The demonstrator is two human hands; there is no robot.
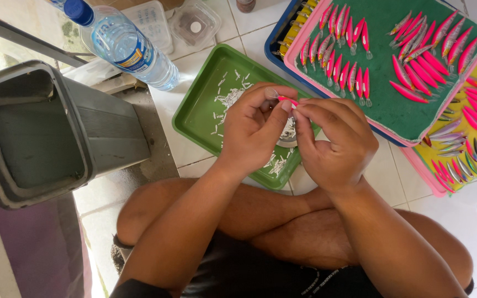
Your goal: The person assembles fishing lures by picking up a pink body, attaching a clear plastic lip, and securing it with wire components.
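White floor tiles (360,182) serve as the workbench, everything spread low within arm's reach of crossed legs. A small pink fishing lure (288,101) is pinched between both hands, held up close over the green tray (194,113), apparently so that any trimmings drop into it. The left hand (252,129) is closed narrowly on the lure with thumb and forefinger; the right hand (335,140) is closed on its other end, fingertips meeting the left's. White scraps (228,98) are scattered across the tray floor beneath. Just beyond, finished pink lures (409,83) are laid in neat rows on a green pad (393,110), kept apart from one another. A water bottle (125,47) lies at the upper left, beside a grey bin (45,132).
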